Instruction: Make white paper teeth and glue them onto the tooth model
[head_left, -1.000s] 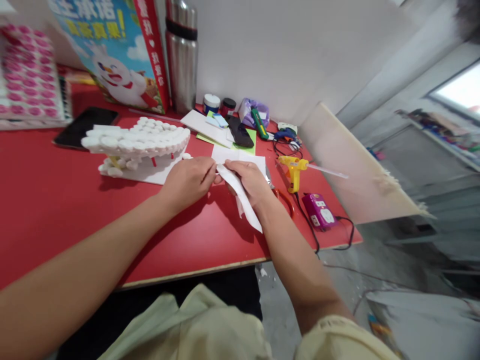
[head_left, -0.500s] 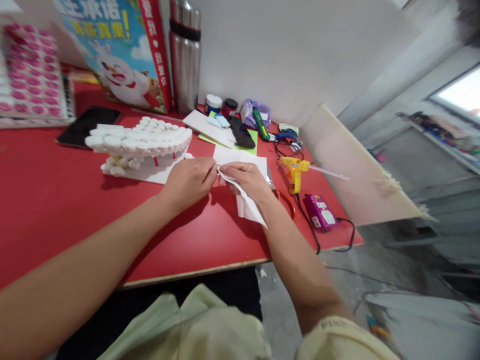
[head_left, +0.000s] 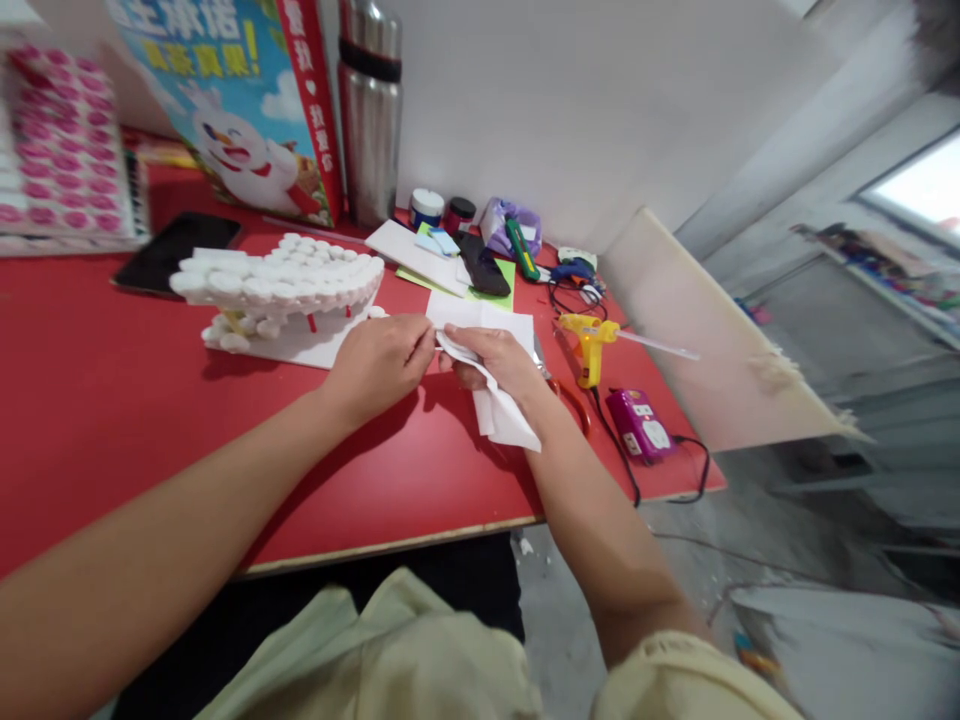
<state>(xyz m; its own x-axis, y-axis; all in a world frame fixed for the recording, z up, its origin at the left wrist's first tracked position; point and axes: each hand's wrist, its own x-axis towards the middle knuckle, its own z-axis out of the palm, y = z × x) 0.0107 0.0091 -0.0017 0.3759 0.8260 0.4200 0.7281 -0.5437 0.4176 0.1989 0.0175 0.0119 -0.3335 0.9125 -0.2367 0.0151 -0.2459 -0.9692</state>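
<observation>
Both hands meet over the middle of the red table point(head_left: 112, 400). My left hand point(head_left: 379, 362) is closed, pinching the near edge of a white paper piece point(head_left: 502, 415). My right hand point(head_left: 495, 360) grips the same paper from the other side; its loose end hangs down under my wrist. A flat white sheet point(head_left: 484, 315) lies on the table just behind the hands. To the left stands a white model point(head_left: 277, 285) covered in small round white pieces, on a white base.
A yellow glue gun point(head_left: 590, 340) and a pink power strip point(head_left: 639, 425) lie to the right, with red-handled scissors point(head_left: 570, 400) beside my right wrist. A steel flask point(head_left: 369, 110), paint jars point(head_left: 426, 207), a black phone point(head_left: 176, 250) and a colourful box point(head_left: 232, 100) stand behind.
The paper's hanging end has swung rightward and shortened under my right wrist as the hands work it. Both hands stay in nearly the same spot.
</observation>
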